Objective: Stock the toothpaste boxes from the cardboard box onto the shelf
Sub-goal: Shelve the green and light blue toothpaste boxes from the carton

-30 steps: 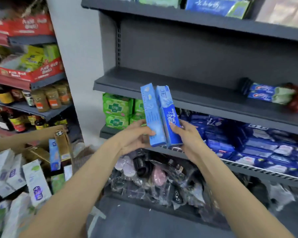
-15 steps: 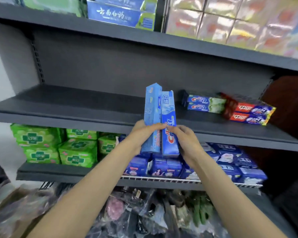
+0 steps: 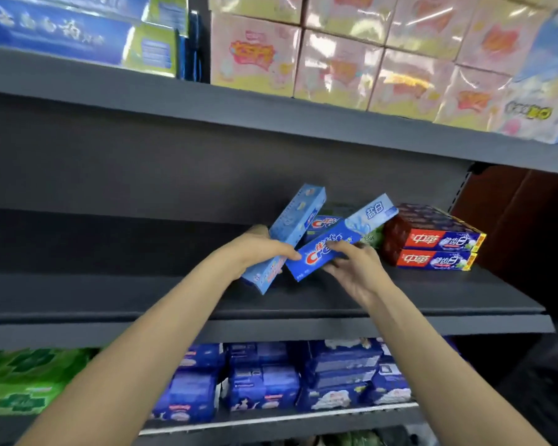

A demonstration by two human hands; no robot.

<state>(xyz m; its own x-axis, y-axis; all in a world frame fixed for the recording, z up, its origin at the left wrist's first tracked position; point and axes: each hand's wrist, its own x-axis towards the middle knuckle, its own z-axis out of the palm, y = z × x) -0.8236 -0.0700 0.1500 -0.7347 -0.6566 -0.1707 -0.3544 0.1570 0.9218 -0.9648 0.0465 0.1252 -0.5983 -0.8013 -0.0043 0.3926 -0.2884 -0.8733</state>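
We are gripping one pale blue toothpaste box [image 3: 290, 233] in our left hand [image 3: 258, 249] and a darker blue toothpaste box [image 3: 339, 236] in our right hand [image 3: 351, 268], both tilting above the grey shelf [image 3: 110, 284]. Red toothpaste boxes [image 3: 432, 243] are lying stacked near the shelf's right end, just beside ours.

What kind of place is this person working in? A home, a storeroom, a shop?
Most likely a small shop or supermarket aisle. Grey metal display shelves hold rows of identical packaged goods: stacked red toothpaste boxes, pink packs above, blue packs below.
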